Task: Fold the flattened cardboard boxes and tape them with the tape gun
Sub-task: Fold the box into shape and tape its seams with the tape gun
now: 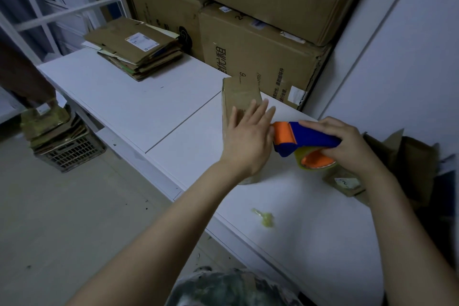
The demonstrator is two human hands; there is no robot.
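Blue and orange tape gun (308, 138): lies on its side in the grip, orange head pointing left, blue handle running right into the palm.
Right hand (347, 144): fingers curled over the top of the handle and clamped tight on it, thumb tucked under near the roll.
Roll (315, 161): clear yellowish tape on an orange hub, hanging below the handle just above the table.
Left hand (246, 136): flat, fingers straight and spread, pressing down on the box; its thumb side is right against the orange head.
Box (239, 93): small and brown, glossy with tape, in the middle of the table, its far end sticking out past the fingertips. I can't tell if the head touches it, as the hand covers that spot.
Table (124, 107): white top, with a seam running left of the box.
Wad (264, 217): crumpled yellowish tape on the near part of the table.
Scraps (397, 156): loose brown cardboard piled at the right end against the wall, one piece with a white label.
Stack (139, 49): flattened boxes at the far left of the table, well apart from the hands.
Cartons (260, 52): big brown ones stacked at the far side, behind the box.
Crate (72, 151): on the floor to the left, loaded with more cardboard.
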